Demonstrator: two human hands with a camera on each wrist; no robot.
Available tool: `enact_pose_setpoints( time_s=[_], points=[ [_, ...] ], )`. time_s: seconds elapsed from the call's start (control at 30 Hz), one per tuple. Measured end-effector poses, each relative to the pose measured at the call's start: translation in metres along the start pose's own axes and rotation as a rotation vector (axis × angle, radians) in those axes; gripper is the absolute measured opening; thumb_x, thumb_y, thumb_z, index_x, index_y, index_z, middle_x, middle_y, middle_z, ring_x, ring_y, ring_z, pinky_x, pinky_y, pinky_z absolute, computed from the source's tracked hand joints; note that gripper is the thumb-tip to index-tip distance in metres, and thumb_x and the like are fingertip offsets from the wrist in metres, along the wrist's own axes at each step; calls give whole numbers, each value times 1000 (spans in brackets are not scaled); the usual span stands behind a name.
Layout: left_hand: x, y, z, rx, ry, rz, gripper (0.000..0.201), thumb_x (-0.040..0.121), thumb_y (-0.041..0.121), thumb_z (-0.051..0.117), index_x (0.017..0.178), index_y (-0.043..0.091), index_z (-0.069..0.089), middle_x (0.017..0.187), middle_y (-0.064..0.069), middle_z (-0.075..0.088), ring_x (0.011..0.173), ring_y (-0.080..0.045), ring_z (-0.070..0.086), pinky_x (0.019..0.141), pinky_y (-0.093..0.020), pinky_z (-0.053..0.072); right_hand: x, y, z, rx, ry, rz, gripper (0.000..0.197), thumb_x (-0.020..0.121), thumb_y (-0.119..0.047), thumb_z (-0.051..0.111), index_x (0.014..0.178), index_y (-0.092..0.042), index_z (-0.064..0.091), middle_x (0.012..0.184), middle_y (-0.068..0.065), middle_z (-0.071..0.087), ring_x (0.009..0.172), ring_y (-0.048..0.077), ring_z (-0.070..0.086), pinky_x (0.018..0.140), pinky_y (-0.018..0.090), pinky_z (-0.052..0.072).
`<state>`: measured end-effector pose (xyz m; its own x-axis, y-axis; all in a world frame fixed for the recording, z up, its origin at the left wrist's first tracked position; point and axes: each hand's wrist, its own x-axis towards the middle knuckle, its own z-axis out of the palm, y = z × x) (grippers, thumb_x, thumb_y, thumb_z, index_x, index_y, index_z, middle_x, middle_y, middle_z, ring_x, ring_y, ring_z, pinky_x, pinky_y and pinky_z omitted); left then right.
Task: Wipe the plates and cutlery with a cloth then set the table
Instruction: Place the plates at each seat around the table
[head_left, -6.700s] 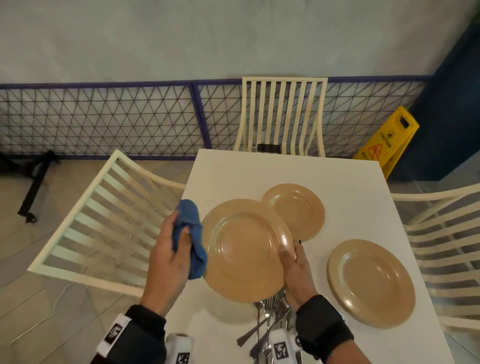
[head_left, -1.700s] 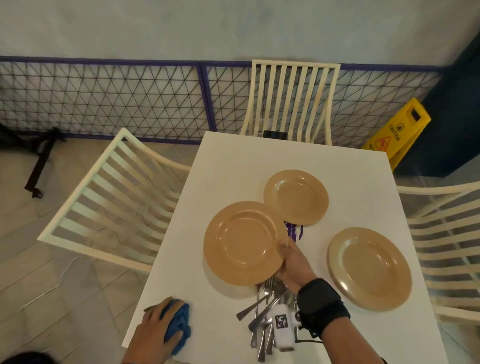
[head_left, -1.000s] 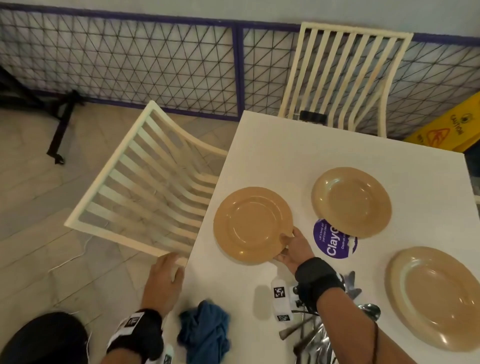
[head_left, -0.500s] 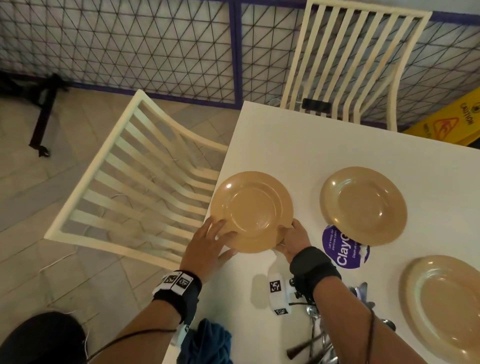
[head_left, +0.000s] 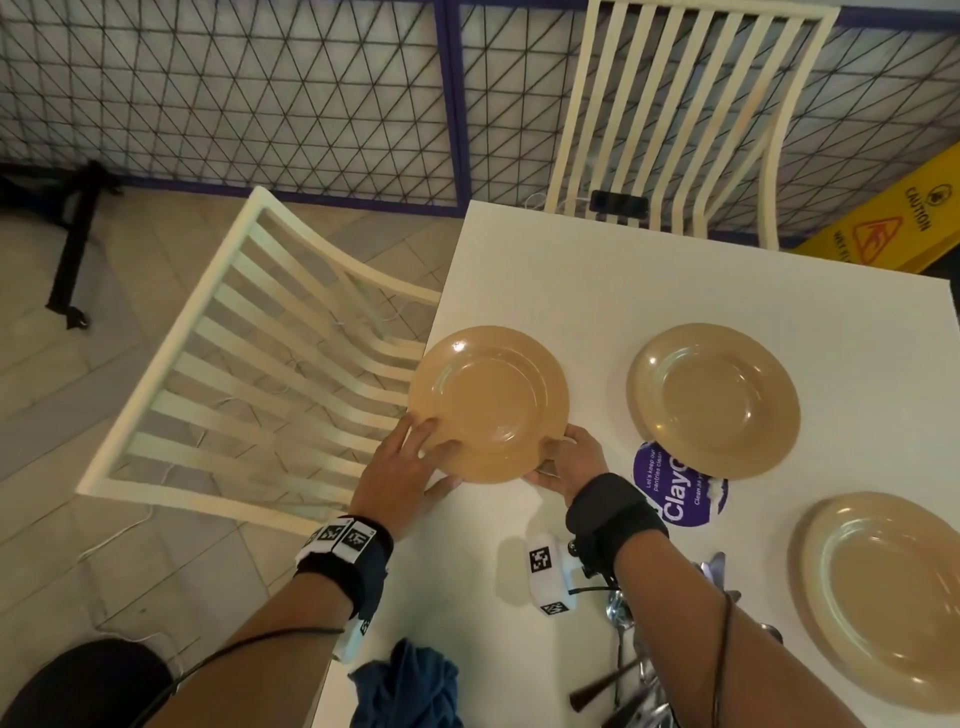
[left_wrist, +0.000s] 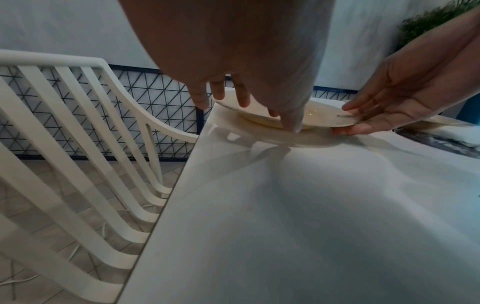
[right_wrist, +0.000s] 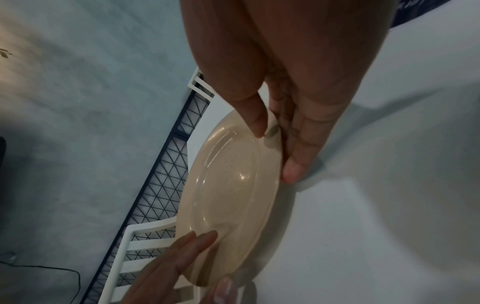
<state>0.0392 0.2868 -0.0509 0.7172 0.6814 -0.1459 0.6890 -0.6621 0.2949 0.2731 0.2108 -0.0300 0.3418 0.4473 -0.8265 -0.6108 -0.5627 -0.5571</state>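
Two hands steady a tan plate (head_left: 488, 400) at the left edge of a white desk (head_left: 571, 291), beside a cream slatted chair (head_left: 260, 374). The left hand (head_left: 400, 478) has straight fingers laid over the plate's near-left rim with the thumb below it; the right hand (head_left: 571, 462) pinches the near-right rim, thumb on top and fingers beneath. Nearer than the plate, a crumpled blue cloth (head_left: 410, 686) lies at the desk's near edge. Right of the plate, a second tan plate (head_left: 714, 400) partly covers a purple round sticker (head_left: 675, 493). Nearer and right of the held plate, cutlery (head_left: 623, 675) lies heaped under the right forearm; a third tan plate (head_left: 883, 597) sits farthest right.
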Motion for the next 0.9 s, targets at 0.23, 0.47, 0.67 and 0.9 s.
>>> enact_pose_setpoints(
  time_s=[0.23,0.47,0.67,0.9],
  points=[
    [-6,38,-11,-104,43,13,39,92,36,61,131,32,60,142,4,53,140,-27,38,112,-45,40,-33,-6,-37,-86,-34,-62,33,100,-4,47,133,-8,48,100,16,61,80,31,61,75,42,56],
    [13,138,-19,-271,20,180,42,97,38,46,137,26,56,135,7,57,131,-19,43,108,-36,40,-81,-15,-125,-407,130,-426,16,99,-15,53,109,-21,64,99,4,68,83,17,66,77,35,56],
    [57,234,-14,-165,-191,215,50,103,33,42,152,28,34,157,5,34,146,-21,23,115,-36,28,-88,-30,-208,-830,370,-639,21,98,-15,55,114,-19,68,105,1,68,90,17,64,76,26,49],
    [93,302,21,83,-336,202,51,103,31,36,152,23,27,163,-3,22,149,-30,17,119,-44,23,-56,-27,-242,-1193,238,-540,42,102,-19,46,144,-18,47,147,5,47,132,24,49,109,34,38]
  ],
)
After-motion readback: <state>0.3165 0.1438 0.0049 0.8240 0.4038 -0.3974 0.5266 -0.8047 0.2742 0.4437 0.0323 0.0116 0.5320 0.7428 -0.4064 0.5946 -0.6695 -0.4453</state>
